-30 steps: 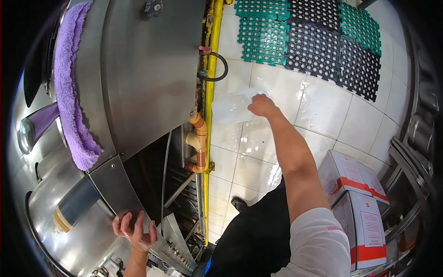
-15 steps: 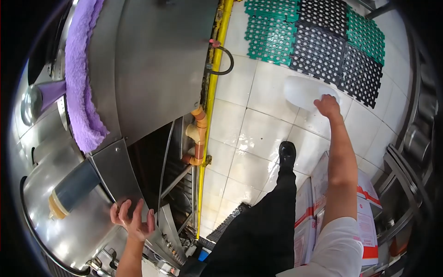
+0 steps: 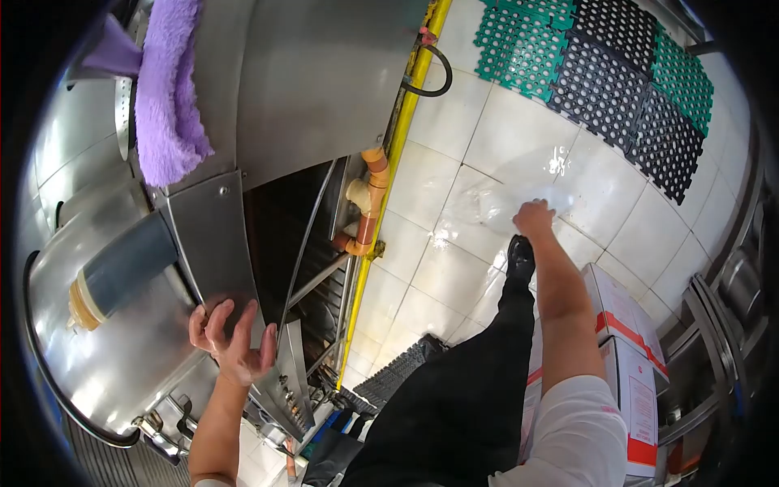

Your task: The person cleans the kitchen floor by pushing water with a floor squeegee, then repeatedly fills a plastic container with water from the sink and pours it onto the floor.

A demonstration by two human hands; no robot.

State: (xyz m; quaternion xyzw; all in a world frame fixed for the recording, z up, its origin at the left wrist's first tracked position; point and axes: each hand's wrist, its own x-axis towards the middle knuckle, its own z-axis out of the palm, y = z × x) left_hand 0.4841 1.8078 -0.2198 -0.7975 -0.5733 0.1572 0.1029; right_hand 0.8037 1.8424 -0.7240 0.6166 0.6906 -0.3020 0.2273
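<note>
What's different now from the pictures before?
The right hand swung from beside the yellow pipe towards the floor mats, then back to near the black shoe. A shoe is further forward than at first. The see-through blur by the right hand is too unclear to say what it holds. The left hand stays open, fingers curled, and the purple cloth hasn't moved.

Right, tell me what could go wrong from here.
The black shoe is on shiny, wet-looking tiles and might slip. If balance goes, the left hand, open near the steel panel, could knock its edge. The right arm, reaching low past the white-and-red boxes, may bump them.
</note>
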